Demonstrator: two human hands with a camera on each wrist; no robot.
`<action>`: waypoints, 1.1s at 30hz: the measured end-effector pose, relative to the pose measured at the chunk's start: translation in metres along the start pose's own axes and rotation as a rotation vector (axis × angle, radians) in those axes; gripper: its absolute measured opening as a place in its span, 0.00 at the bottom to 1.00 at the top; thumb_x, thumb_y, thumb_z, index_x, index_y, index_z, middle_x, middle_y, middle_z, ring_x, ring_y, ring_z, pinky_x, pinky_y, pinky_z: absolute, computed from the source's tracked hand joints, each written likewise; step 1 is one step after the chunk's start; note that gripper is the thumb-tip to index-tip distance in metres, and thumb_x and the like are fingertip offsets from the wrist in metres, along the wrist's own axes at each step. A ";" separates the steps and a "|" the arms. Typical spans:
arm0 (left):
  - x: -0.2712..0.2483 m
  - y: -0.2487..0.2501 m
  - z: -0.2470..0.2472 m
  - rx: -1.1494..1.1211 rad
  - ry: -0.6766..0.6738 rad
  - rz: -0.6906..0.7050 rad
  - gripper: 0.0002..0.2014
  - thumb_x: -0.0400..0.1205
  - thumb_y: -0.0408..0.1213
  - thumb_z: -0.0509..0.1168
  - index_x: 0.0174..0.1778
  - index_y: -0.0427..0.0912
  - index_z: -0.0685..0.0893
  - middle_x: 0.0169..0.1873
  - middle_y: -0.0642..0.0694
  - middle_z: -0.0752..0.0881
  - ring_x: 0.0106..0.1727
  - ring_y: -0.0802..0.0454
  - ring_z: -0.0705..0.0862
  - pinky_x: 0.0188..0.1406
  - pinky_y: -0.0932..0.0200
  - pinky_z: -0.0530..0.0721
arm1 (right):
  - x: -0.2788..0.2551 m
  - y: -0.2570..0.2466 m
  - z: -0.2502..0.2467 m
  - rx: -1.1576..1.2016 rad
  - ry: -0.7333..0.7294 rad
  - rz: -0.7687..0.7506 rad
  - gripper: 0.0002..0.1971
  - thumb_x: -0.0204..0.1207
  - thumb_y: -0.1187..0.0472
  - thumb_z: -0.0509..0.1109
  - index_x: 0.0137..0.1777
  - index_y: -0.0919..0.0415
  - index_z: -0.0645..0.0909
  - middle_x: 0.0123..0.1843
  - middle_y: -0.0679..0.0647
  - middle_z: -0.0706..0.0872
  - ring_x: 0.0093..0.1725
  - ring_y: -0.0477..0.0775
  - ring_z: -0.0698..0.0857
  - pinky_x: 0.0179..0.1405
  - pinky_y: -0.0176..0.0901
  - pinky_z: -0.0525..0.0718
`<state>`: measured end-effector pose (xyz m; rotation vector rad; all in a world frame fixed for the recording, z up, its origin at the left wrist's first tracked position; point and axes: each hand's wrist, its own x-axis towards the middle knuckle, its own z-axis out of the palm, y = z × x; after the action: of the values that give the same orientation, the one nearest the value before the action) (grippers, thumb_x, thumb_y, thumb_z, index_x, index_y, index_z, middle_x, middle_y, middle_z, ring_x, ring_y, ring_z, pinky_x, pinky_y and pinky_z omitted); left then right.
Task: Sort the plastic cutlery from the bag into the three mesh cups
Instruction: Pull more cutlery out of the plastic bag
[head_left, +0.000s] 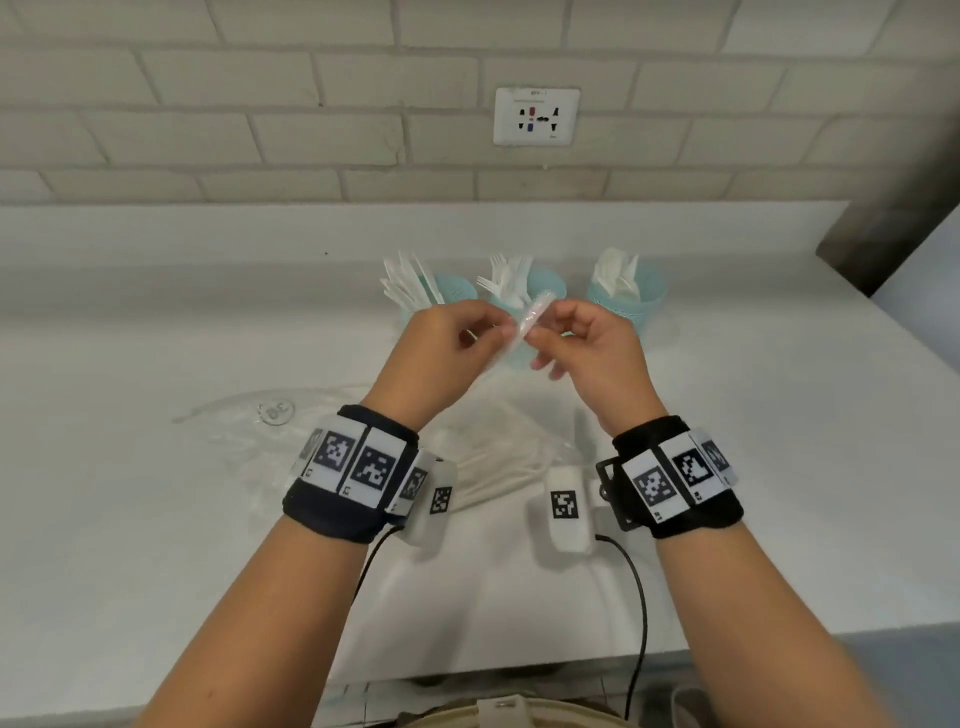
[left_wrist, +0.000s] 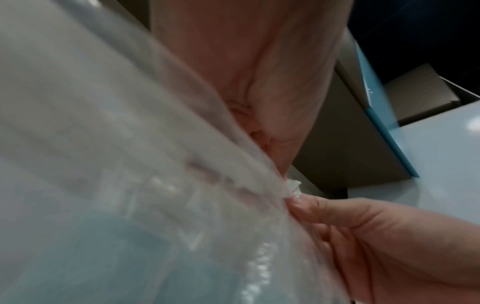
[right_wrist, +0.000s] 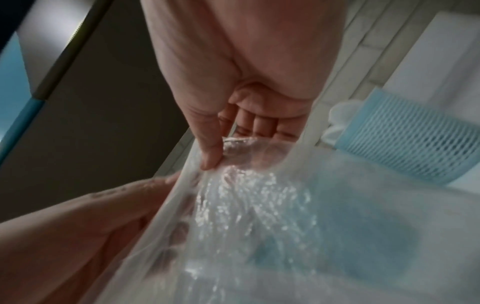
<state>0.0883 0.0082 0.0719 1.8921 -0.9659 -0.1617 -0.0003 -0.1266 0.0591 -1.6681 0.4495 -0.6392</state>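
My left grip (head_left: 447, 338) and right grip (head_left: 582, 338) both pinch a crinkly clear plastic bag (head_left: 530, 319), bunched and glossy, above three turquoise mesh cups (head_left: 631, 301) on the smooth white worktop (head_left: 156, 493).

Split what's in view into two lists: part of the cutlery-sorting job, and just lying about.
Job: clear plastic bag pinched by left hand and right hand; three mesh cups holding white cutlery; loose cutlery on the counter.

Lying about: wall socket; second clear wrapper.
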 end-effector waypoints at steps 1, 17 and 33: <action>0.000 0.001 0.003 0.036 -0.038 -0.012 0.09 0.78 0.43 0.71 0.53 0.48 0.87 0.39 0.55 0.87 0.39 0.57 0.83 0.44 0.64 0.78 | 0.002 0.001 -0.011 -0.012 0.046 0.007 0.06 0.72 0.69 0.74 0.46 0.61 0.82 0.35 0.50 0.85 0.24 0.43 0.83 0.24 0.33 0.77; -0.010 -0.058 -0.053 0.405 -0.067 -0.294 0.07 0.82 0.44 0.65 0.48 0.47 0.86 0.41 0.49 0.86 0.47 0.48 0.84 0.41 0.64 0.76 | 0.027 0.040 -0.108 -0.349 0.564 0.133 0.21 0.73 0.64 0.71 0.66 0.57 0.76 0.57 0.55 0.81 0.53 0.51 0.83 0.63 0.48 0.81; 0.000 -0.029 -0.024 -0.203 0.357 -0.012 0.09 0.82 0.31 0.65 0.38 0.48 0.80 0.32 0.48 0.88 0.33 0.57 0.84 0.40 0.60 0.84 | 0.026 -0.019 0.057 -0.063 -0.188 -0.123 0.12 0.68 0.61 0.79 0.51 0.60 0.89 0.45 0.53 0.91 0.49 0.52 0.89 0.60 0.53 0.85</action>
<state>0.1165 0.0313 0.0614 1.6676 -0.6685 0.0681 0.0548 -0.0948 0.0755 -1.8072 0.2350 -0.5557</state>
